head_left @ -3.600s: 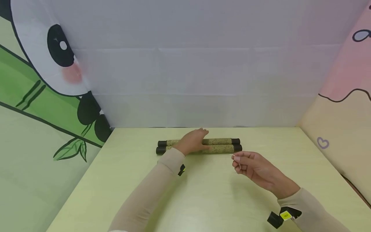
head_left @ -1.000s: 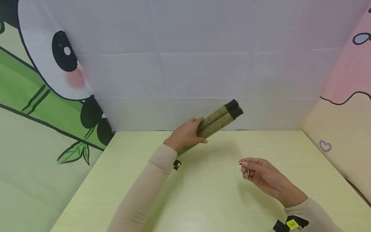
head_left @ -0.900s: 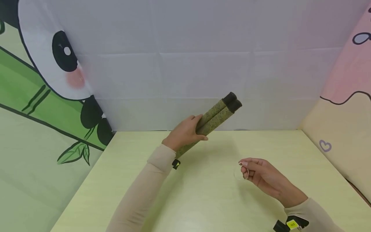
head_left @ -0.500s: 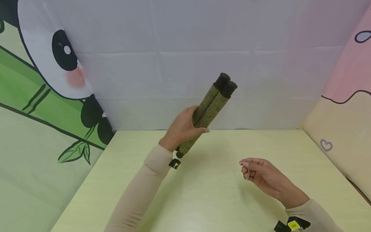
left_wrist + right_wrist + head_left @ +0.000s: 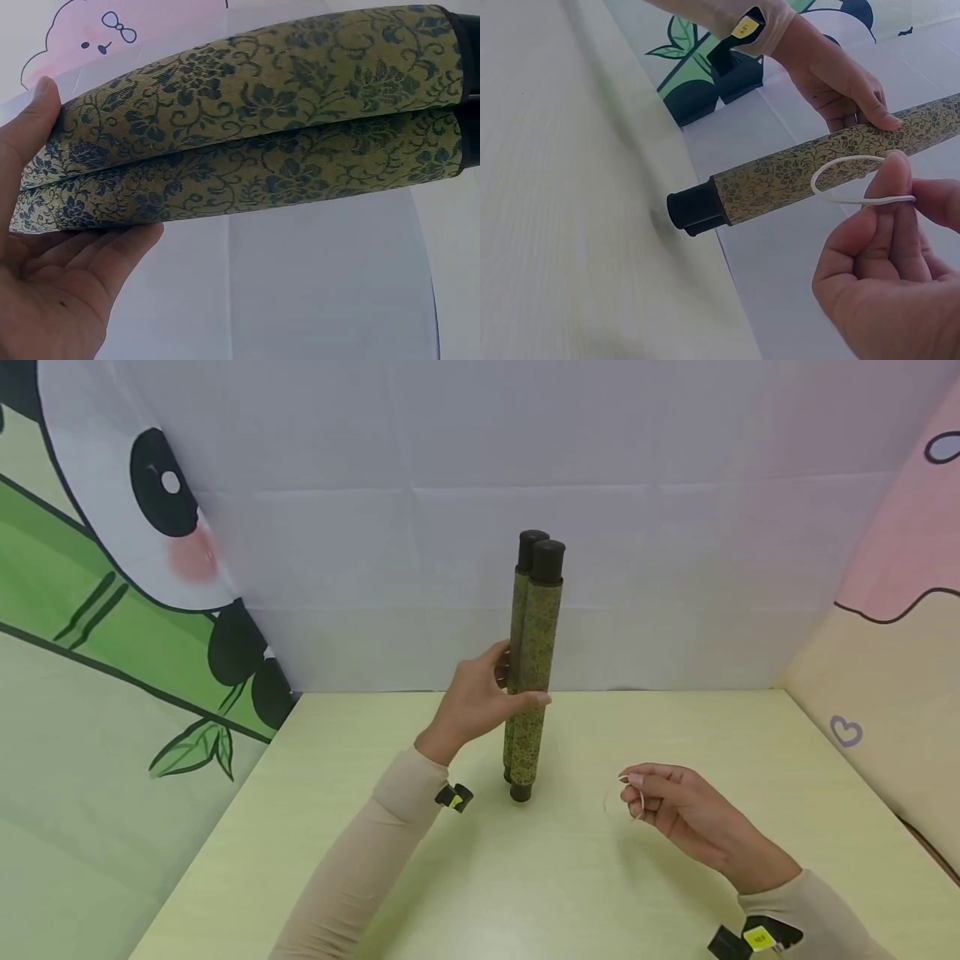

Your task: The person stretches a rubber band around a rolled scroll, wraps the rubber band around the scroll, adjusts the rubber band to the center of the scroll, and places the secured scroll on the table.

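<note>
My left hand (image 5: pixel 472 702) grips a scroll (image 5: pixel 538 635), two brocade rolls lying side by side with black end knobs. It stands nearly upright, its lower knobs close over the table. In the left wrist view the scroll (image 5: pixel 300 105) shows dark floral patterning on olive-gold cloth, between the thumb and fingers of the left hand (image 5: pixel 52 292). To the right and nearer, my right hand (image 5: pixel 682 806) pinches a thin white elastic band (image 5: pixel 855 202). The band hangs as a loop from thumb and fingertips, apart from the scroll.
A pale yellow table (image 5: pixel 525 877) spreads beneath both hands. Behind it rises a plain whitish backdrop (image 5: pixel 450 443). A panda-and-bamboo sheet (image 5: pixel 90 693) borders the left side, a pink-and-cream sheet (image 5: pixel 892 677) the right. Small black devices sit on both wrists.
The scroll lay flat on the table earlier; my left hand has lifted it and tilted it up to near vertical. My right hand has kept its pinch on the elastic band, nearly still.
</note>
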Demonstrator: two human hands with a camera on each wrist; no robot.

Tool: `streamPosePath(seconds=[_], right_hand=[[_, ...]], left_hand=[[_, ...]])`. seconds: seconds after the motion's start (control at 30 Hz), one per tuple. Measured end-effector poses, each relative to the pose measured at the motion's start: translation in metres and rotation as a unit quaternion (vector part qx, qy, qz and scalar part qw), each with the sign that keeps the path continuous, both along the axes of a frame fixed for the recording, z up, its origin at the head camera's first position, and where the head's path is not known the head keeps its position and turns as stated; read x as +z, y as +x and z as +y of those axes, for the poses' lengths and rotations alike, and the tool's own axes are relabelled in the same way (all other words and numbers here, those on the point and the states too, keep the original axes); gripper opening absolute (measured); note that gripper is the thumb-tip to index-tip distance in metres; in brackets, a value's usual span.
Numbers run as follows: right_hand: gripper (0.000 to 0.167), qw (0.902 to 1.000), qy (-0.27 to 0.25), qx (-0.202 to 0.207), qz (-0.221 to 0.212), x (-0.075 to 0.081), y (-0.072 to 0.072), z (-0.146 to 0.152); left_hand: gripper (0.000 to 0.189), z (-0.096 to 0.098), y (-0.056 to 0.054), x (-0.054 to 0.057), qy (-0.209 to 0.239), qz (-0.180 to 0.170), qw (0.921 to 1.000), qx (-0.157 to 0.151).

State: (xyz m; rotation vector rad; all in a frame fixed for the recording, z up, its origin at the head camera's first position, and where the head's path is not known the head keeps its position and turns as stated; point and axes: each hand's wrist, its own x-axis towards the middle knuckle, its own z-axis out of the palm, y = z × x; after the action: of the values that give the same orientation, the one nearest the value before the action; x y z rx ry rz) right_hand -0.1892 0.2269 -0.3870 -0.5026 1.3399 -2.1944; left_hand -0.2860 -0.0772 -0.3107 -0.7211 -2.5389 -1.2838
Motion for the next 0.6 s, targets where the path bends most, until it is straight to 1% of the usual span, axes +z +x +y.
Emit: streamPosePath(seconds=[0.13,0.27,0.47,0.6], right_hand=[[0.029,1.0,-0.001,0.002,-0.004,0.001,-0.002,0.001],[0.028,1.0,-0.002,0.008,-0.005,0.002,-0.005,0.002],[0.03,0.9999,0.005,0.012,0.003,0.003,-0.01,0.003],[0.03,0.9999,0.008,0.014,0.004,0.004,-0.014,0.004]], left_hand=[[0.09,0.003,-0.001,-0.003,0.021,-0.016,0.9995,-0.015],[0.094,0.004,0.0,-0.007,0.028,-0.026,0.9989,-0.027],[0.091,0.008,0.002,-0.008,0.054,-0.029,0.9967,-0.053],[0.089,0.012,0.001,-0.01,0.062,-0.032,0.9955,-0.063]])
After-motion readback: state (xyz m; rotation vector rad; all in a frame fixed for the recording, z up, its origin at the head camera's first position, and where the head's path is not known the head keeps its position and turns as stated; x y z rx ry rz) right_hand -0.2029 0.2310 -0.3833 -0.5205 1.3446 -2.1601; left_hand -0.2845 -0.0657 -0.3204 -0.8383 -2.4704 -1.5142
